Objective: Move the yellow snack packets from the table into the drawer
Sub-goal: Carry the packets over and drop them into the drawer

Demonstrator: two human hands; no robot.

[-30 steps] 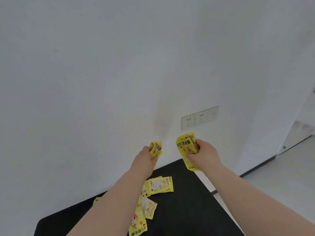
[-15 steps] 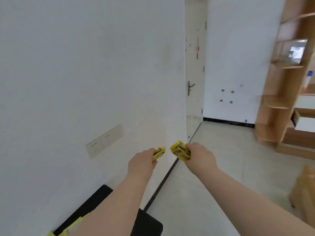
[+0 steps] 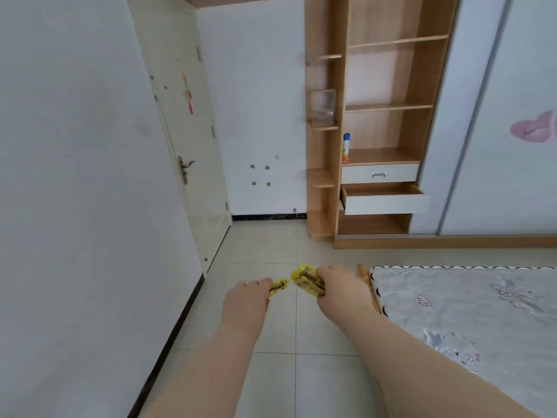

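Observation:
My left hand (image 3: 245, 301) is closed on yellow snack packets (image 3: 278, 287), whose crumpled ends stick out past the fingers. My right hand (image 3: 339, 289) grips a thicker bunch of yellow snack packets (image 3: 306, 282). Both hands are held out in front of me above the tiled floor, a little apart. Across the room an open drawer (image 3: 385, 200) is pulled out of a wooden shelf unit (image 3: 388, 107); its inside looks bare from here. The table is out of view.
A shut white drawer (image 3: 379, 174) sits just above the open one. A mattress (image 3: 470, 312) lies on the floor at the right. A cream door (image 3: 187, 146) stands in the left wall. A spray can (image 3: 346, 147) stands on a shelf.
The view has swung right, away from the black table and wall sockets, onto the room with the shelf unit and open drawer. Both hands keep hold of their packets.

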